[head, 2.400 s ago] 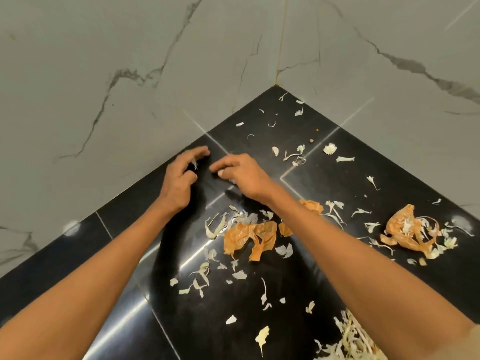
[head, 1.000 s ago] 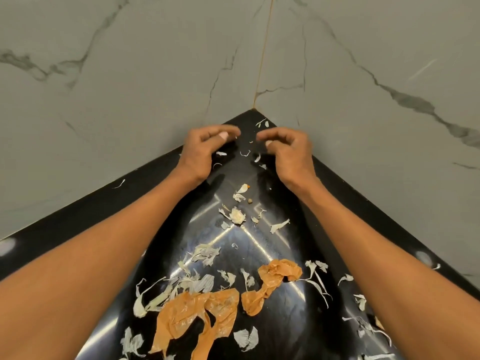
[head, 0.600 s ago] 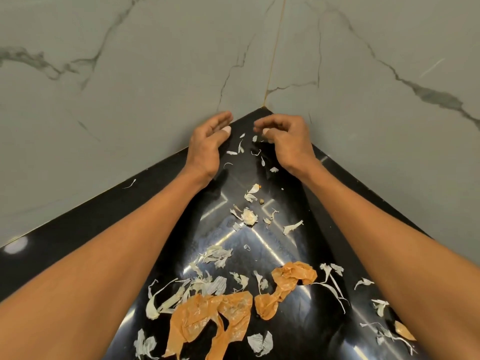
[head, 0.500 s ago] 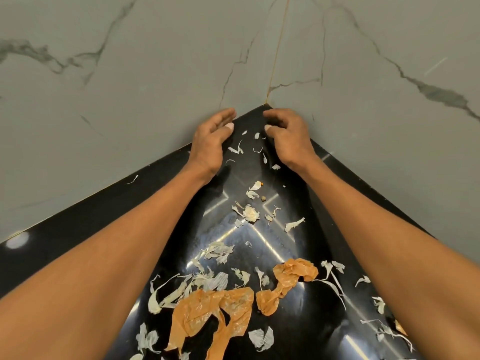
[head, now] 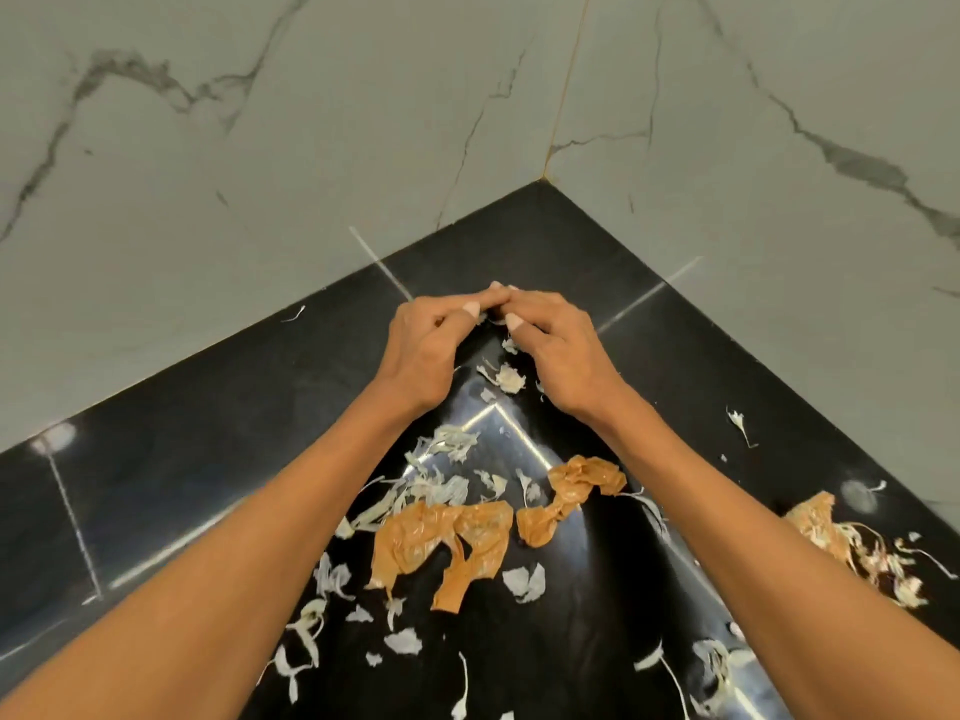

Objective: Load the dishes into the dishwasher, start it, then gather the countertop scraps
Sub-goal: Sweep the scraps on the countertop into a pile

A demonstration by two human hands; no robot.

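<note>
Both hands meet over the black polished desk [head: 675,366], not far from its back corner where two grey marble-veined wall panels [head: 260,148] join. The left hand [head: 421,350] and the right hand [head: 558,356] lie knuckles up with their fingertips touching. The left hand's fingers [head: 470,307] are curled inward, and so are the right hand's, thumbs tucked under toward the gap between the hands. A few pale bits show at that gap, so the fingers seem to be pinching or raking small scraps, though the view does not show clearly whether anything is actually held.

The scraps are scattered across the desk on the near side of the hands. A small whitish clump [head: 510,379] lies just below the fingers, between the two wrists. Farther toward the near edge sits a large torn orange-brown onion skin [head: 447,537], with a smaller crumpled piece of the same skin [head: 571,491] just to its right, close but apart. Pale shredded vegetable slivers [head: 441,485] lie around and beside these skins. Another heap of orange skin mixed with white shreds [head: 852,553] sits near the desk's right edge, partly hidden behind the right forearm. More white flakes [head: 402,641] dot the desk nearer the front edge between the arms. A single thin sliver [head: 293,315] rests at the left wall's foot.
</note>
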